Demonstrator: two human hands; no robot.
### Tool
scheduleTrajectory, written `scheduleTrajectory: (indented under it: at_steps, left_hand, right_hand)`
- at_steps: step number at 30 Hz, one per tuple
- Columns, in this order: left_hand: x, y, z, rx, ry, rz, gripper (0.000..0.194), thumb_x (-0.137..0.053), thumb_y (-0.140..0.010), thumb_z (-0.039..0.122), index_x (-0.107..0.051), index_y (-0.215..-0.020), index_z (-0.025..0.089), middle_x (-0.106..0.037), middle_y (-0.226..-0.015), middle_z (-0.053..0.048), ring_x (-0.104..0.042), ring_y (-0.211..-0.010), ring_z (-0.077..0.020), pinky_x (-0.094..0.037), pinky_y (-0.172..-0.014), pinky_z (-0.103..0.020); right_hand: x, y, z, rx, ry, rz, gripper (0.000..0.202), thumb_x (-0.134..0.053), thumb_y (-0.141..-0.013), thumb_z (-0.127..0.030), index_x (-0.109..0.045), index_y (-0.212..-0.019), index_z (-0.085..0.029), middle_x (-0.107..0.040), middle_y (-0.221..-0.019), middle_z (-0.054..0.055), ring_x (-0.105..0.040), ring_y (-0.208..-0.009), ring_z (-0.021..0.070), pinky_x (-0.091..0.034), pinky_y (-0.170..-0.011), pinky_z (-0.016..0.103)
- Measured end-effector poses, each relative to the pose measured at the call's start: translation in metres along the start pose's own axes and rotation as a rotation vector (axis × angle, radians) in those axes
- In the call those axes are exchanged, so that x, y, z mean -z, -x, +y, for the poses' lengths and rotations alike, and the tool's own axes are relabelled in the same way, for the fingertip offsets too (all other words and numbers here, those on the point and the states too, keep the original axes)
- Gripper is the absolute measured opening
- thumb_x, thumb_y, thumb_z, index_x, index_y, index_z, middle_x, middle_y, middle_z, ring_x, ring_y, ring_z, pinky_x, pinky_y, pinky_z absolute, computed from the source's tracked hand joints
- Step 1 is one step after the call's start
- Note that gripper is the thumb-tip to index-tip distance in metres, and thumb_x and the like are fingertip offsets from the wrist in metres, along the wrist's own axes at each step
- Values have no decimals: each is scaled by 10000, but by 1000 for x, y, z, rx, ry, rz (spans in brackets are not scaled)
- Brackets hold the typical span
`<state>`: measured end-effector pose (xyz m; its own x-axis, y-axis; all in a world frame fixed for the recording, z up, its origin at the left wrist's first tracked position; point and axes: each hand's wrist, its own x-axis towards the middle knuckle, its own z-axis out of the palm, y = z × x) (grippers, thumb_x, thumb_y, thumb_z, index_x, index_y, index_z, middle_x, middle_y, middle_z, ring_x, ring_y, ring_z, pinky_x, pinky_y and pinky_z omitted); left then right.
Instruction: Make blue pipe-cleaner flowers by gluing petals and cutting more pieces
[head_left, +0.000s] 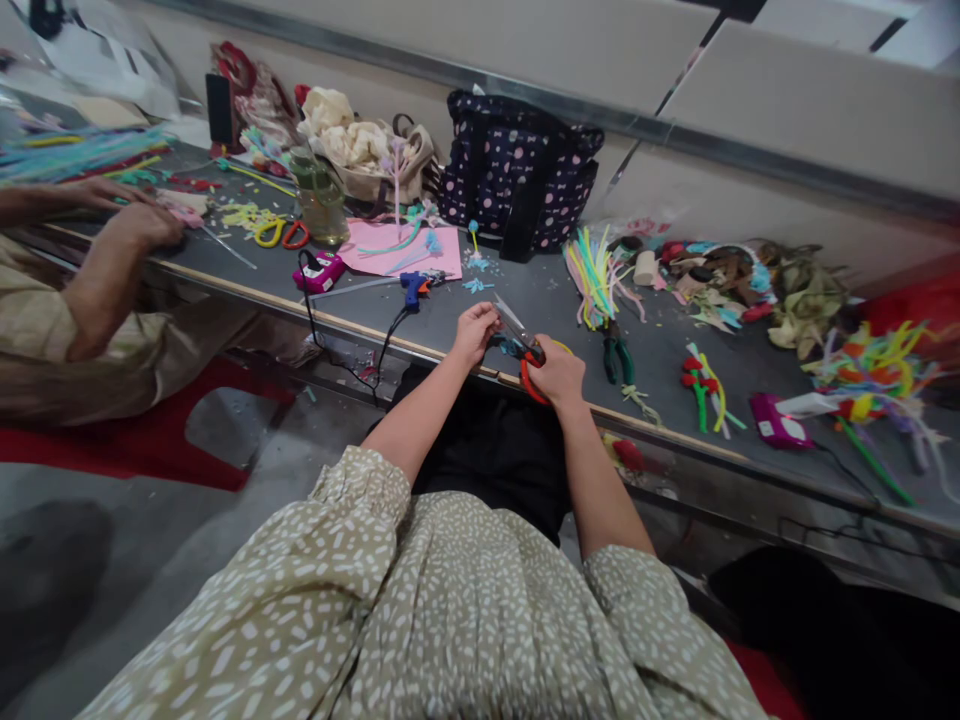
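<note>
My right hand (pixel 556 372) is closed around the handles of a pair of scissors (pixel 517 328) with red and yellow grips. Their blades point up and left, toward my left hand (pixel 478 332). The left fingers are pinched together close to the blade tips; whatever they hold is too small to make out. Small light-blue scraps (pixel 478 285) lie on the table just beyond my hands. Left of them rests a blue glue gun (pixel 414 290). To the right are a bundle of pastel pipe cleaners (pixel 592 275) and dark green-handled pliers (pixel 618 358).
A pink sheet (pixel 442 250) with pipe-cleaner pieces, a jar of liquid (pixel 319 200) and a dotted dark bag (pixel 517 170) stand behind. Purple boxes (pixel 780 420) with cords sit on both sides. At the left, a co-worker's hands (pixel 150 220) work on the same table (pixel 360 320).
</note>
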<state>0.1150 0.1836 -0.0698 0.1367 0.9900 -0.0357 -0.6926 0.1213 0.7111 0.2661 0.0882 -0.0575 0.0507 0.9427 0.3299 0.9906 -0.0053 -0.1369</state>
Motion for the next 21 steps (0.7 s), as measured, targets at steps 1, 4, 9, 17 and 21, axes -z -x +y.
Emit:
scheduleTrajectory:
  at_steps: [1, 4, 9, 17, 21]
  left_hand:
    - [0, 0, 0, -4, 5, -5, 188, -756, -664, 120, -574, -658, 165, -532, -586, 51, -497, -519, -63, -493, -690, -261]
    - [-1, 1, 2, -2, 8, 0, 205, -777, -651, 131, -576, -672, 164, -531, -584, 56, -499, -516, -59, -496, -674, -248]
    - [-3, 2, 2, -1, 1, 10, 228, -781, -644, 127, -556, -665, 161, -528, -571, 66, -500, -500, -52, -498, -646, -230]
    - [1, -1, -1, 0, -43, 5, 248, -777, -638, 146, -531, -660, 166, -536, -557, 69, -507, -494, -47, -518, -664, -222]
    - [2, -2, -2, -18, -40, -15, 233, -749, -640, 124, -520, -646, 166, -534, -537, 67, -503, -486, -51, -522, -652, -224]
  right_hand:
    - [-1, 0, 0, 0, 0, 5, 375, -526, -829, -380, -598, -1174, -253, -717, -974, 52, -617, -888, 235, -339, -654, 279]
    - [-2, -1, 1, 5, 1, 17, 370, -527, -828, -385, -604, -1166, -255, -718, -974, 47, -621, -873, 230, -334, -646, 278]
    - [-1, -2, 2, 15, -12, 9, 336, -512, -836, -392, -619, -1127, -262, -716, -947, 34, -619, -846, 219, -319, -625, 268]
    - [-1, -1, 4, 27, -3, -5, 357, -519, -826, -386, -619, -1147, -267, -716, -920, 37, -618, -848, 225, -318, -627, 267]
    - [-2, -2, 5, 27, -5, -3, 366, -527, -820, -379, -611, -1163, -279, -721, -950, 33, -619, -854, 225, -322, -636, 269]
